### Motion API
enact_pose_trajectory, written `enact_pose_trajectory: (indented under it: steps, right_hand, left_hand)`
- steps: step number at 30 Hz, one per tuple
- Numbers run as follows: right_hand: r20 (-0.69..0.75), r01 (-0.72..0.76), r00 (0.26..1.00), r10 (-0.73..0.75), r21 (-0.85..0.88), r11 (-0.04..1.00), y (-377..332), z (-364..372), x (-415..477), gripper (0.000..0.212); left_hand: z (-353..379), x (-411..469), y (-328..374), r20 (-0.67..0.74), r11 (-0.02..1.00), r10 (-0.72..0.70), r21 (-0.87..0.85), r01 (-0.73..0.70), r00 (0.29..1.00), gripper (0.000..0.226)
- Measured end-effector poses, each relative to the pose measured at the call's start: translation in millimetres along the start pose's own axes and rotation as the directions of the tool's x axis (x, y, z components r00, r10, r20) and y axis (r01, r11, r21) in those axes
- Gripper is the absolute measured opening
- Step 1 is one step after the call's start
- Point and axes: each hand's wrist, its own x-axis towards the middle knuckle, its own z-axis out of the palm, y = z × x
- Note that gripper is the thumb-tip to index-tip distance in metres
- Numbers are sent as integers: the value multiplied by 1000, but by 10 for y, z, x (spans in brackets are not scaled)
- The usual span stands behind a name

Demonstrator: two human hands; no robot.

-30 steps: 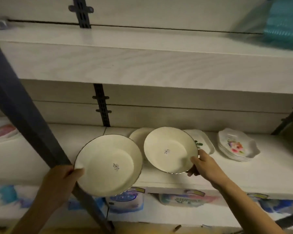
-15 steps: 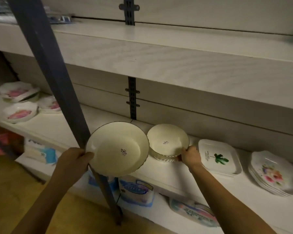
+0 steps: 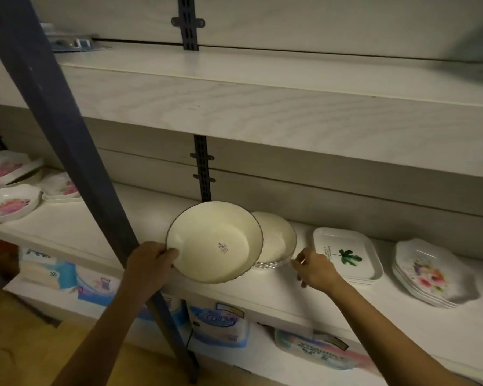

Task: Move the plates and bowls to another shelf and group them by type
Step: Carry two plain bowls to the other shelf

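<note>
Left hand (image 3: 148,263) pinches bowl (image 3: 215,242) rim at 9 o'clock, tilted, ready for stack (image 3: 276,242); right hand (image 3: 314,270) empty, half-open beside stack.

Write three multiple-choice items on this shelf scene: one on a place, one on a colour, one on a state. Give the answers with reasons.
1. The square leaf plates sit where?
A. Right of the cream bowl stack
B. On the upper shelf
C. On the floor

2. The leaf print is:
A. Red
B. Green
C. Blue

3. The left hand:
A. Empty
B. On the post
C. Holds the dark-rimmed bowl

Answers: 1 A, they lie just right of the stack. 2 B, the print is green. 3 C, its thumb is over the rim.
</note>
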Motion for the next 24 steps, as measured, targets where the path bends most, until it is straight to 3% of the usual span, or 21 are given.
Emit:
enact_pose_trajectory:
  steps: [2,5,8,10,15,19,24]
  right_hand:
    - [116,45,993,-37,-67,997,45,-120,-214,28]
    - [178,66,984,-34,-175,982,119,-279,-525,30]
    - [171,33,985,10,-244,969,201,-389,-782,33]
    - [165,15,986,28,-249,968,245,-431,-930,32]
    - [126,-26,990,58,-238,971,379,-452,-1168,11]
    - [96,-46,993,70,-232,972,421,-463,-1252,10]
    - [78,-28,996,50,-253,967,363,-439,-1251,27]
  left_hand:
    - [157,140,88,50,1000,26,8,-26,998,37]
    - [431,299,274,116,995,97,-16,-96,988,38]
    - [695,455,411,190,997,79,-5,-79,979,27]
    - [870,590,421,215,998,54,9,-57,975,31]
    - [1173,835,398,201,993,13,109,-36,979,39]
    - [1237,905,402,240,979,-30,201,-20,970,23]
    - [1212,900,362,200,931,23,352,-94,980,47]
